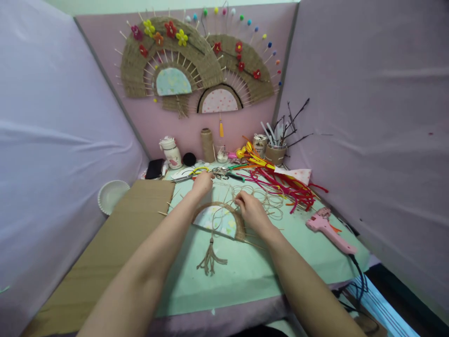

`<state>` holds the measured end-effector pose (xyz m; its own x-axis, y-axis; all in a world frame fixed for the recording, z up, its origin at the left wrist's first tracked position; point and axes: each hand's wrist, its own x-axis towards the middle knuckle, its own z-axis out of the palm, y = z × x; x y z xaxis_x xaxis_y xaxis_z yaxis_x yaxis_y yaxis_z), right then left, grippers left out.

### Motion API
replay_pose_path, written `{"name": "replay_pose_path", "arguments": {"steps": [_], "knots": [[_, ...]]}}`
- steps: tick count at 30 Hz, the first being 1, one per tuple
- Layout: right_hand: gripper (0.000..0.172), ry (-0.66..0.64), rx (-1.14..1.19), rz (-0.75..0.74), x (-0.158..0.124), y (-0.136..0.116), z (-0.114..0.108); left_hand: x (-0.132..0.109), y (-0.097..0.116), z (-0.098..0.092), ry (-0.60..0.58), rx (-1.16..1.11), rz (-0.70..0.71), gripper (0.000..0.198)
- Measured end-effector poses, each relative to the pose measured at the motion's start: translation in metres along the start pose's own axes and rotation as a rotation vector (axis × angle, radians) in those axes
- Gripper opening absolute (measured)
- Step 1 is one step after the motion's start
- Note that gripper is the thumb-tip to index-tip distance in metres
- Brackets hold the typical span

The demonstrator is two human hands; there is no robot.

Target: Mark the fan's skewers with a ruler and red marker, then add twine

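A half-round fan piece [214, 219] with a pale floral centre, a brown burlap rim and thin sticks around it lies between my arms. My right hand [249, 209] is closed in a pinch at its upper right edge, on thin twine [224, 208] that loops over the piece. Below hangs a twine tassel [211, 257], flat on the table. My left hand [203, 183] is closed beyond the fan, beside yellow-handled scissors [200, 171]; what its fingertips hold is hidden. Loose twine coils [270, 201] spread right of my right hand.
Green-handled pliers [235, 177] lie at the back. Red and yellow pipe cleaners [280, 182] and a pink glue gun [329, 231] are on the right. Cardboard [115, 243] covers the left. A twine spool [207, 145] and white bottle [171, 153] stand behind.
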<state>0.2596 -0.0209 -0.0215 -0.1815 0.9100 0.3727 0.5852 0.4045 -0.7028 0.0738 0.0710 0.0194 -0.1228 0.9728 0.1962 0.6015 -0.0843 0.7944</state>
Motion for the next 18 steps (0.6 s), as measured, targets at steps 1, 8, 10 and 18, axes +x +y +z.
{"name": "replay_pose_path", "arguments": {"steps": [1,8,10,18], "knots": [[0.011,0.017,0.038,0.001,0.0,0.0,-0.001,0.008,-0.004,0.006,-0.032,0.053,0.004,0.006],[0.006,0.261,0.392,0.061,0.003,0.0,-0.01,0.031,-0.011,0.022,-0.162,0.451,0.107,0.029],[0.012,0.425,0.517,0.115,0.007,0.004,-0.018,0.039,-0.003,0.006,-0.128,0.515,0.125,0.018],[0.03,0.949,0.908,0.31,0.024,0.046,-0.059,0.078,0.083,-0.112,0.206,0.517,0.261,0.017]]}}
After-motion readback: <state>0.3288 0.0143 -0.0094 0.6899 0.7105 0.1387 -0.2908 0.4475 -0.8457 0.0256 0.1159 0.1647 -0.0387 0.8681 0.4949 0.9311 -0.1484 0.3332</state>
